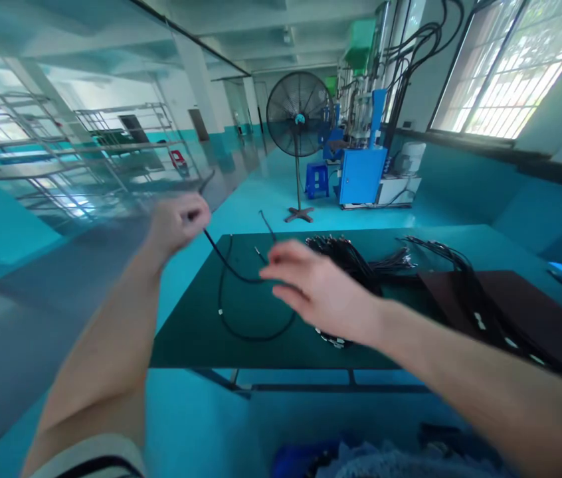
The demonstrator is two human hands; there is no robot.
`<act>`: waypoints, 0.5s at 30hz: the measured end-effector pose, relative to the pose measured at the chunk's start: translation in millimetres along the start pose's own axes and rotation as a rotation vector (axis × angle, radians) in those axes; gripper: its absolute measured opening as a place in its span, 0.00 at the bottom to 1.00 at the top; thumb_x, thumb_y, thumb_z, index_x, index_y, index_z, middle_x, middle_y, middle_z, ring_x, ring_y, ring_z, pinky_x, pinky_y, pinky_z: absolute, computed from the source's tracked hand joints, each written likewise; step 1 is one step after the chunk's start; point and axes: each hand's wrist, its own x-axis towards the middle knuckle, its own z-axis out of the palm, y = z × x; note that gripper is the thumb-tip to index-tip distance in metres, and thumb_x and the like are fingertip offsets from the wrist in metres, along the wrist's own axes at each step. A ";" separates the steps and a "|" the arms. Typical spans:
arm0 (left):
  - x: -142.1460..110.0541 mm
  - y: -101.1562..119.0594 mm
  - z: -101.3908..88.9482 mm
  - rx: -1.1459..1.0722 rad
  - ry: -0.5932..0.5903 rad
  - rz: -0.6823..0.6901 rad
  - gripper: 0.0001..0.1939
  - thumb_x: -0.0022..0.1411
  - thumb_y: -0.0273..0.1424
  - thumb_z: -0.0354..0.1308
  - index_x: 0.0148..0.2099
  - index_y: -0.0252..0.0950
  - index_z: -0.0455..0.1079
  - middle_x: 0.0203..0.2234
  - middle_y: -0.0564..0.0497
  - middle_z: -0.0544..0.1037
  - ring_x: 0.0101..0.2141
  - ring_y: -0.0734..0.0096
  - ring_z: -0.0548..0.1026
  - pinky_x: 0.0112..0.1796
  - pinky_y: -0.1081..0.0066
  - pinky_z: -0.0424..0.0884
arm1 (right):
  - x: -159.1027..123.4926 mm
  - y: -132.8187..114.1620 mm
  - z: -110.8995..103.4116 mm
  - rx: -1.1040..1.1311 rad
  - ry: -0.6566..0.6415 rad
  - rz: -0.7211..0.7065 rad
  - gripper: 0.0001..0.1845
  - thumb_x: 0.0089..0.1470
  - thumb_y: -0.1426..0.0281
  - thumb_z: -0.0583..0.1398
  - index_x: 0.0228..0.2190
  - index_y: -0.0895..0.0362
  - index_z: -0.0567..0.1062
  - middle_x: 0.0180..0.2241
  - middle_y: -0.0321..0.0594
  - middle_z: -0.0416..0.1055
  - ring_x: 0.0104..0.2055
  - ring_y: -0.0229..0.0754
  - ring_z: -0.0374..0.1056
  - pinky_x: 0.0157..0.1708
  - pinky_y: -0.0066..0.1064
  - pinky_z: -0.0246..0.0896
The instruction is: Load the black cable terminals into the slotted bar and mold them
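Observation:
My left hand (179, 222) is raised above the table's left edge, blurred and closed on a thin black cable (226, 262). The cable runs down from that fist, loops across the dark green table mat (196, 332), and passes just by the fingertips of my right hand (318, 289). That hand is blurred too, with its fingers apart, and hangs over the middle of the mat. Behind it lies a bundle of black cables (345, 259) with metal-tipped ends. Part of this bundle is hidden by the hand.
More black cables lie on a dark brown sheet (525, 318) at the right. Blue and translucent plastic items (351, 461) sit below the table's near edge. Beyond stand a black floor fan (298, 113), a blue machine (361, 176), a blue stool (317, 180) and metal racks (62, 146).

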 end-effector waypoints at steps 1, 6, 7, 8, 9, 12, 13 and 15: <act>-23.4 -15.2 16.8 0.085 -0.053 0.005 0.10 0.53 0.27 0.50 0.20 0.35 0.60 0.23 0.54 0.68 0.28 0.74 0.64 0.32 0.72 0.59 | -11.8 16.7 24.7 0.019 -0.097 0.072 0.16 0.54 0.78 0.55 0.46 0.63 0.71 0.50 0.47 0.59 0.45 0.41 0.64 0.48 0.35 0.60; -134.6 -68.8 99.3 0.398 -0.528 -0.085 0.09 0.53 0.25 0.46 0.22 0.35 0.60 0.26 0.47 0.68 0.32 0.66 0.64 0.36 0.68 0.62 | -84.7 80.2 98.0 0.069 -0.289 0.477 0.17 0.53 0.80 0.51 0.44 0.63 0.71 0.47 0.48 0.64 0.44 0.44 0.65 0.45 0.35 0.62; -150.8 -75.3 110.5 0.417 -0.578 -0.098 0.08 0.52 0.24 0.45 0.24 0.35 0.62 0.28 0.46 0.68 0.33 0.65 0.65 0.38 0.68 0.62 | -99.4 83.4 97.5 0.076 -0.302 0.504 0.17 0.53 0.80 0.51 0.43 0.62 0.72 0.45 0.47 0.65 0.42 0.43 0.66 0.42 0.32 0.63; -164.0 -80.4 119.0 0.425 -0.608 -0.111 0.07 0.51 0.22 0.45 0.27 0.34 0.64 0.31 0.45 0.69 0.35 0.65 0.65 0.40 0.67 0.62 | -113.9 83.5 93.3 0.071 -0.314 0.517 0.16 0.53 0.79 0.51 0.41 0.61 0.73 0.43 0.46 0.66 0.40 0.42 0.66 0.40 0.31 0.63; -174.2 -84.1 124.9 0.434 -0.626 -0.129 0.09 0.50 0.21 0.45 0.30 0.33 0.65 0.34 0.45 0.69 0.37 0.65 0.66 0.41 0.67 0.62 | -128.0 81.2 86.4 0.055 -0.324 0.519 0.15 0.53 0.79 0.51 0.40 0.60 0.73 0.42 0.45 0.67 0.39 0.41 0.67 0.38 0.30 0.63; -190.3 -86.7 128.1 0.474 -0.678 -0.188 0.14 0.47 0.20 0.45 0.37 0.34 0.66 0.42 0.44 0.68 0.41 0.62 0.67 0.43 0.65 0.63 | -171.5 66.7 60.6 -0.060 -0.320 0.508 0.14 0.54 0.78 0.50 0.36 0.58 0.74 0.37 0.43 0.68 0.35 0.39 0.67 0.33 0.28 0.63; -192.9 -84.5 125.1 0.493 -0.700 -0.195 0.15 0.47 0.21 0.45 0.37 0.35 0.67 0.44 0.45 0.68 0.42 0.61 0.68 0.42 0.65 0.63 | -187.4 60.3 52.2 -0.109 -0.299 0.502 0.15 0.54 0.79 0.49 0.35 0.57 0.74 0.36 0.42 0.69 0.33 0.38 0.67 0.32 0.28 0.63; -195.8 -75.7 115.2 0.528 -0.727 -0.170 0.17 0.48 0.23 0.46 0.40 0.36 0.68 0.47 0.45 0.68 0.45 0.59 0.68 0.43 0.63 0.64 | -222.4 44.3 36.3 -0.204 -0.242 0.497 0.15 0.55 0.78 0.48 0.34 0.57 0.73 0.34 0.42 0.69 0.32 0.38 0.67 0.30 0.27 0.63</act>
